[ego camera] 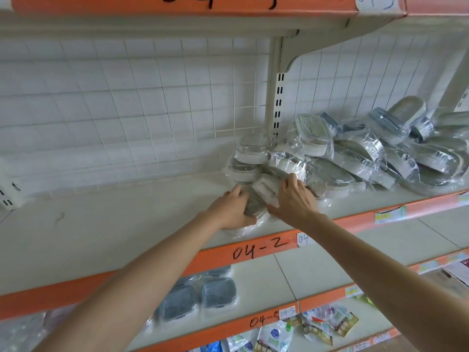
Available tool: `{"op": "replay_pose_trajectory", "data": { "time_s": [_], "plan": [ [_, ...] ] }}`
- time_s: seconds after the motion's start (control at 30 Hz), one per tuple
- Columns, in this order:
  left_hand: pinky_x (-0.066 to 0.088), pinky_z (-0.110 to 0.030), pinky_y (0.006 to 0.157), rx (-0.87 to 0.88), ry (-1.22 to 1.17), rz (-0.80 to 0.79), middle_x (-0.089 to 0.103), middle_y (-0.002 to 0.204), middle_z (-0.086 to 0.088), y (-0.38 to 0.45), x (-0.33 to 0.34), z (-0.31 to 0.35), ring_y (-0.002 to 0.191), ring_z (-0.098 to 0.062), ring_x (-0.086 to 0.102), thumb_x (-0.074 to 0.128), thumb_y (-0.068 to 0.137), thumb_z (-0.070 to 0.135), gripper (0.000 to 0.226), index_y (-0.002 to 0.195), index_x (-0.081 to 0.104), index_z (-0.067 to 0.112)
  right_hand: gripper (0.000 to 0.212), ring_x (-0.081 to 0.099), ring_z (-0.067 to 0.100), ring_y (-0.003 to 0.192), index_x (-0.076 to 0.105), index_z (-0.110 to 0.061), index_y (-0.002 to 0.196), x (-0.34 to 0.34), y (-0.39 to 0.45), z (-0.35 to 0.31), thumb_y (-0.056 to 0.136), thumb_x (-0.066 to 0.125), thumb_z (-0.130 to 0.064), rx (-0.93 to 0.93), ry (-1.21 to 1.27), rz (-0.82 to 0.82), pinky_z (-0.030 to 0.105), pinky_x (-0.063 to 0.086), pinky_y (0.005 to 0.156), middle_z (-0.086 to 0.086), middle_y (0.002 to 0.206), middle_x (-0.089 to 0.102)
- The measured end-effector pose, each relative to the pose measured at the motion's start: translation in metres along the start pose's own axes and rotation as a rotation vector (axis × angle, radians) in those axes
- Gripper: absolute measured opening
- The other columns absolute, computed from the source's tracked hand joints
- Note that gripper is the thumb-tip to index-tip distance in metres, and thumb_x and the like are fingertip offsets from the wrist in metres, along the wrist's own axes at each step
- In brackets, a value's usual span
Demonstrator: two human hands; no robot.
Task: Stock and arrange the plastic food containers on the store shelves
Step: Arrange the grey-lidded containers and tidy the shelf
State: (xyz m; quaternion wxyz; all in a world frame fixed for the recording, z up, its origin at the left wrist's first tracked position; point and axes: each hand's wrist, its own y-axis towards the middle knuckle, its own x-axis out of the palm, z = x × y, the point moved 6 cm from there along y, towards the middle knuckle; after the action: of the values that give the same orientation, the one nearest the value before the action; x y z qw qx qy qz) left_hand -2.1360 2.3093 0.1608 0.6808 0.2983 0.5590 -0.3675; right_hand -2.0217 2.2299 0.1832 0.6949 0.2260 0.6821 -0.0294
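Shelving unit, white, orange price rails. Middle shelf (101,224), rail marked "04-2", bare surface from 9 o'clock to centre; wire-grid back panel (127,97) behind it.

Heap of wrapped containers (380,153) — plastic food boxes with grey or white lids in clear film, piled loosely on the middle shelf at 3 o'clock, running to the right edge.

Lower shelf (291,275), 6 o'clock: two grey-lidded containers (200,295) side by side; sachets (317,323) on the shelf beneath, at 5 o'clock.

Wrapped pack (256,199) — at centre, on the middle shelf at the heap's left end, touching it.

Left hand (232,209): fingers extended, thumb curled beneath, gripping the pack's left side.

Right hand (291,199): fingers spread over the pack's top and right side, thumb against it, holding it.
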Motion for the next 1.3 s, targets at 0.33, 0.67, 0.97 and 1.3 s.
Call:
{"op": "replay_pose_trajectory", "data": {
  "time_s": [0.33, 0.67, 0.97, 1.3],
  "plan": [
    [0.038, -0.033, 0.07, -0.19, 0.093, 0.017, 0.035, 0.108, -0.002, -0.055, -0.021, -0.072, 0.09, -0.019, 0.045, 0.067, 0.074, 0.059, 0.058, 0.098, 0.04, 0.014, 0.059, 0.033, 0.031, 0.128, 0.033, -0.016, 0.13, 0.03, -0.002, -0.055, 0.082, 0.059, -0.035, -0.064, 0.148, -0.036, 0.044, 0.03, 0.103, 0.01, 0.137, 0.035],
    [0.041, -0.031, 0.077, -0.416, -0.086, -0.01, 0.049, 0.119, -0.008, -0.12, -0.027, -0.133, 0.098, -0.021, 0.049, 0.077, 0.071, 0.047, 0.069, 0.114, 0.038, 0.01, 0.045, 0.034, 0.026, 0.119, 0.049, -0.024, 0.102, 0.041, 0.01, -0.097, 0.075, 0.067, -0.054, -0.198, 0.372, -0.24, 0.041, 0.03, 0.1, 0.003, 0.127, 0.037],
    [0.039, -0.041, 0.101, -0.483, -0.025, 0.044, 0.037, 0.136, -0.009, -0.134, -0.022, -0.135, 0.121, -0.029, 0.042, 0.078, 0.067, 0.053, 0.098, 0.14, 0.032, 0.007, 0.11, 0.023, 0.032, 0.137, 0.008, -0.006, 0.146, 0.045, 0.014, -0.11, 0.072, 0.069, -0.059, -0.077, 0.186, -0.391, 0.044, 0.024, 0.108, 0.019, 0.149, 0.022],
    [0.028, -0.038, 0.1, -0.295, 0.278, 0.391, 0.035, 0.137, -0.001, -0.163, -0.026, -0.096, 0.122, -0.027, 0.036, 0.076, 0.072, 0.044, 0.088, 0.141, 0.03, 0.014, 0.093, 0.037, 0.031, 0.117, 0.03, -0.004, 0.129, 0.025, -0.024, -0.125, 0.063, 0.079, -0.048, -0.072, 0.185, -0.008, 0.04, 0.033, 0.097, 0.013, 0.127, 0.035]
  ]
}}
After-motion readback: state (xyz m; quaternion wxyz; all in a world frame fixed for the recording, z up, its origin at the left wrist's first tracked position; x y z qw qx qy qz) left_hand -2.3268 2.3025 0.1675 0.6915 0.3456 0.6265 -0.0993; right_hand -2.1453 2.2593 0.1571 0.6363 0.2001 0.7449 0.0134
